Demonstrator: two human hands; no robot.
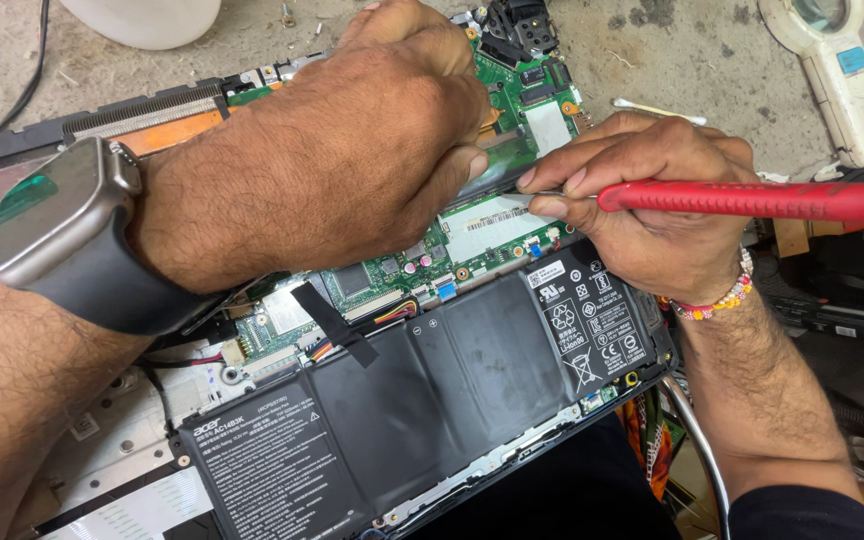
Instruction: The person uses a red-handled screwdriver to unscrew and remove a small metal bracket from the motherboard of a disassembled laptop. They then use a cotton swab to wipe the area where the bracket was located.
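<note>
here the left hand (322,160), a watch (72,235) on its wrist, presses flat on the green circuit board (492,215) above the black battery (422,390), steadying the opened laptop; the right hand (642,200) pinches a red-handled screwdriver (742,200), tip at the board beside the left thumb.

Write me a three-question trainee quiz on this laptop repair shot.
1. True or false: the right hand holds a screwdriver with a red handle.
2. Which wrist wears the watch? A) left B) right
3. Fill in: the big black part nearest the camera, below the green circuit board, is the ____.

Key: 1 true; 2 A, above the left hand; 3 battery.
</note>
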